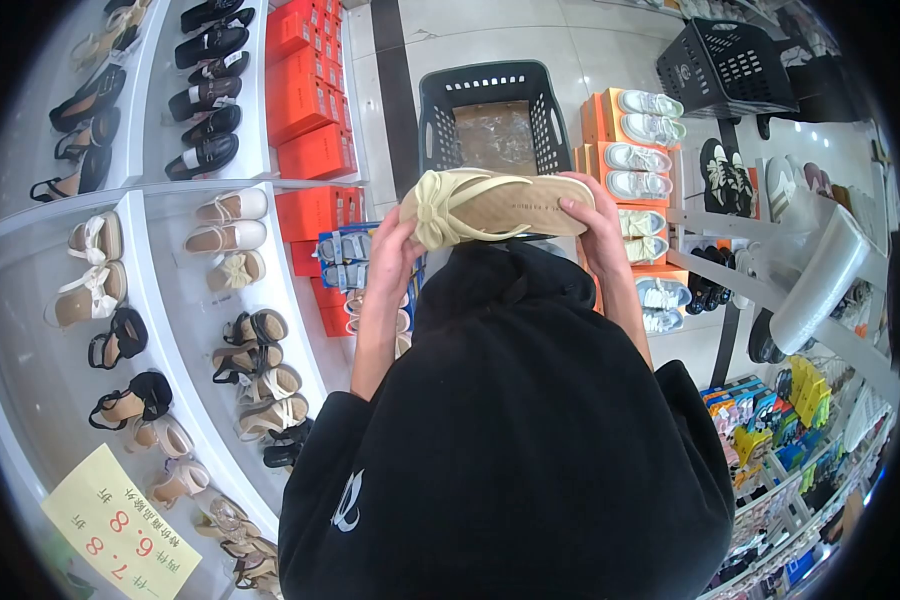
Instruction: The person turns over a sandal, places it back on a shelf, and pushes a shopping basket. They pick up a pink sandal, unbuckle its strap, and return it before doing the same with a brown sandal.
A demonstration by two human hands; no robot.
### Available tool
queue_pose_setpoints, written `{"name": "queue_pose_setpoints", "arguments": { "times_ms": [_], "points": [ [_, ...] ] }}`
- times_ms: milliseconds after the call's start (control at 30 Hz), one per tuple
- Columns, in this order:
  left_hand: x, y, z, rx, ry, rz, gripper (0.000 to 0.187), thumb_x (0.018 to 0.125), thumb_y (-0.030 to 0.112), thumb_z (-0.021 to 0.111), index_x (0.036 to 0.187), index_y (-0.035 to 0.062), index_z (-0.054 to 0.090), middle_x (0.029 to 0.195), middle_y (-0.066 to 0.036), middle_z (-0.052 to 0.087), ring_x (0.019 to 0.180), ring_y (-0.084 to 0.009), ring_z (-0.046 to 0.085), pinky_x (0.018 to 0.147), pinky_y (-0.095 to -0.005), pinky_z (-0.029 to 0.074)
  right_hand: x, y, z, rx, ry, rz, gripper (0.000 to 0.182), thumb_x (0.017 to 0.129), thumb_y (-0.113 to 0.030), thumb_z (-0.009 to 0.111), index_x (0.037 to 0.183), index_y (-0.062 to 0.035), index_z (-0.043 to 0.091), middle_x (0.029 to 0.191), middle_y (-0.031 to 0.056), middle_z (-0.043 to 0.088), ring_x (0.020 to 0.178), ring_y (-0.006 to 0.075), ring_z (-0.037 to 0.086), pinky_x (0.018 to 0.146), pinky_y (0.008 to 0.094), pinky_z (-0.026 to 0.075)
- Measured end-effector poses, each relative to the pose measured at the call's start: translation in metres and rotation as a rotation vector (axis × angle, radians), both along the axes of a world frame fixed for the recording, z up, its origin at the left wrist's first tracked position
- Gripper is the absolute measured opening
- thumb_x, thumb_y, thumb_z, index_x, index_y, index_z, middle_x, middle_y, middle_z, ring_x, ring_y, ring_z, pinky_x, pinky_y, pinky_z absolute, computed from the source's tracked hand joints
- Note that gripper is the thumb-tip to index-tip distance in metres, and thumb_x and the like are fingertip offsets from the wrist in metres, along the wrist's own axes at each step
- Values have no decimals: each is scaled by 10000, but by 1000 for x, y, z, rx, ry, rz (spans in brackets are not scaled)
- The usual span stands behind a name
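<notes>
A pale yellow thong sandal (500,208) with a flower-like bow on its strap is held level in front of my chest, tan insole facing up. My left hand (398,245) grips its toe end, fingers mostly tucked beneath. At the heel end, my right hand (598,222) closes around the sole with the thumb on top of the insole. The sandal's underside is hidden. Beyond it, on the tiled floor, stands a dark plastic basket (435,115) with brown cardboard and clear plastic inside. My black hoodie (530,420) fills the lower middle.
White shelves (160,260) with sandals and shoes line the left, with a yellow price sign (120,525) low down. Orange-red shoeboxes (305,120) are stacked beside them. At right are sneakers (638,172) on orange boxes, another black basket (725,68) and a clear plastic roll (820,280).
</notes>
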State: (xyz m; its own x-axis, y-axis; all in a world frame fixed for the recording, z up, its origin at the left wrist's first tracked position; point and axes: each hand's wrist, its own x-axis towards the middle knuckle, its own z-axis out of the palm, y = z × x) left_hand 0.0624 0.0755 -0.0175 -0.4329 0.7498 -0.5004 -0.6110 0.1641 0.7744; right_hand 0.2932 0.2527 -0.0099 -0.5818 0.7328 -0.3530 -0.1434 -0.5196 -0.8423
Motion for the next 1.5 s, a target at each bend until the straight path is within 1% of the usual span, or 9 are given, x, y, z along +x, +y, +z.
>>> {"name": "queue_pose_setpoints", "arguments": {
  "times_ms": [467, 767, 867, 1067, 1167, 1500],
  "points": [
    [0, -1, 0, 3, -1, -6, 402, 988, 100, 386, 1361, -47, 416, 1289, -157, 558, 1152, -225, 589, 957, -369, 500, 1, -2, -1, -2, 7, -5, 391, 808, -93, 670, 1169, 10, 558, 1057, 89, 619, 990, 149, 581, 875, 275, 448],
    [1, 1, 4, -12, -1, -12, 406, 978, 84, 384, 1362, -41, 418, 1274, -151, 572, 1129, -218, 604, 921, -360, 515, 2, -4, -2, -16, 14, -13, 403, 797, -106, 667, 1171, 0, 561, 1060, 92, 620, 1000, 157, 581, 886, 282, 445],
    [2, 2, 7, -15, -15, 4, 424, 936, 94, 445, 1337, -48, 442, 1256, -147, 575, 1120, -235, 603, 920, -377, 510, 3, -4, -3, -19, 18, -13, 404, 793, -107, 664, 1170, -3, 563, 1060, 92, 622, 1003, 159, 581, 889, 285, 443],
    [2, 2, 7, -2, -21, 1, 427, 926, 93, 454, 1331, -44, 450, 1249, -144, 581, 1116, -235, 605, 923, -380, 507, 3, -3, -4, -33, 31, -20, 406, 783, -107, 655, 1167, -7, 569, 1062, 90, 622, 1008, 163, 579, 900, 287, 434],
    [1, 2, 9, -10, 5, -29, 429, 968, 105, 382, 1373, -33, 409, 1279, -148, 568, 1131, -223, 602, 923, -365, 514, 2, -3, -5, -48, 37, -28, 410, 778, -109, 653, 1167, -7, 570, 1059, 89, 621, 1005, 162, 579, 902, 285, 431],
    [3, 4, 13, -8, -11, -14, 429, 967, 109, 414, 1371, -37, 410, 1282, -144, 561, 1146, -216, 587, 950, -363, 493, 3, -1, -10, -54, 33, -31, 409, 782, -120, 659, 1165, -8, 572, 1057, 88, 621, 1003, 160, 581, 897, 283, 434]
  ]
}}
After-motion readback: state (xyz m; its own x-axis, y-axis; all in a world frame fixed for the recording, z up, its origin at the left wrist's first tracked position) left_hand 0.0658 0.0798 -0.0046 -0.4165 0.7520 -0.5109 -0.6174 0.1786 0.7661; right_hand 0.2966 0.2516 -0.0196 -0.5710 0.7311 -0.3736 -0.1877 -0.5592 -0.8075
